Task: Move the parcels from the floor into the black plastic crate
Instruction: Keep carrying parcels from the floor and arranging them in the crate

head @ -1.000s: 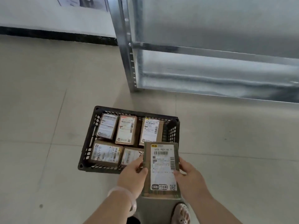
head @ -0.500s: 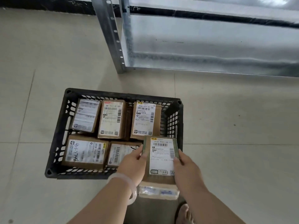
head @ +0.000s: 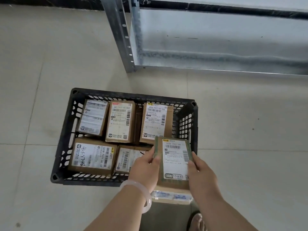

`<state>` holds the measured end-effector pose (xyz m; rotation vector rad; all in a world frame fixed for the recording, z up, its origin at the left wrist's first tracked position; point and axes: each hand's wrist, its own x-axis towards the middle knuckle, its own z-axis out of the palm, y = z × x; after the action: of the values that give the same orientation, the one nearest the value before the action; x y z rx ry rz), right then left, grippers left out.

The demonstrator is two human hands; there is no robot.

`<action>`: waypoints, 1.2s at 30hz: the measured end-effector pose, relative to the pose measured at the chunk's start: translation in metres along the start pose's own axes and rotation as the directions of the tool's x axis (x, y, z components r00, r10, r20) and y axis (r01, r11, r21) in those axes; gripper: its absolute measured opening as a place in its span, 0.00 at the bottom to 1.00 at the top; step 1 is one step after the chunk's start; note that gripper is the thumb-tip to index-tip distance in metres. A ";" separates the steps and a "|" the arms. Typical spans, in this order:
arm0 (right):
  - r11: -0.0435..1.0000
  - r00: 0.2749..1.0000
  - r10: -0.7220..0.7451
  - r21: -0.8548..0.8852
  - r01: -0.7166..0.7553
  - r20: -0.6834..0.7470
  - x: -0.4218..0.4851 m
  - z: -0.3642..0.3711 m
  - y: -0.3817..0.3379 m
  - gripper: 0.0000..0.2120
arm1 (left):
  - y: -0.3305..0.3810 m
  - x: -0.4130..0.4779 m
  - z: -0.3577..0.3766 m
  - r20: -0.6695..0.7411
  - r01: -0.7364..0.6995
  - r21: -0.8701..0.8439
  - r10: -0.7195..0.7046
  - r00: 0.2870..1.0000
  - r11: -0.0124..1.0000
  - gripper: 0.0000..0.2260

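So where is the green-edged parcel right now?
Head view, lower right of centre: the green-edged parcel is held between the left hand and the right hand, at the near right corner of the black crate.

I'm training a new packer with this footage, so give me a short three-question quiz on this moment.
1. True or false: the black plastic crate is empty.
2. Multiple choice: the held parcel is A) gripped by one hand from above, B) lying on the floor untouched, C) gripped by both hands, one at each side.
3. Fill in: not counting the held one, ___ parcels lie in the crate.

Key
1. False.
2. C: the left hand and the right hand each grip a side.
3. Five.
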<state>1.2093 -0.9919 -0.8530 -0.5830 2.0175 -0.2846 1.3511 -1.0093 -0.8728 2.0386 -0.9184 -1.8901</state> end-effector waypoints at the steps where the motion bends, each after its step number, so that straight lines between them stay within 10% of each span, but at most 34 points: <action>1: 1.000 1.000 0.002 0.000 -0.002 0.001 -0.001 -0.001 -0.002 0.20 | 0.001 -0.001 0.000 0.005 0.008 -0.016 -0.008 1.000 1.000 0.16; 36: 0.962 0.960 -0.261 -0.111 0.249 -0.099 -0.042 0.017 -0.020 0.21 | -0.020 -0.022 -0.013 -0.152 -0.097 -0.035 0.091 0.984 0.995 0.19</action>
<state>1.2466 -0.9868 -0.8214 -0.9107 2.0734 -0.3820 1.3696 -0.9841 -0.8638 2.0432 -0.9120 -1.6680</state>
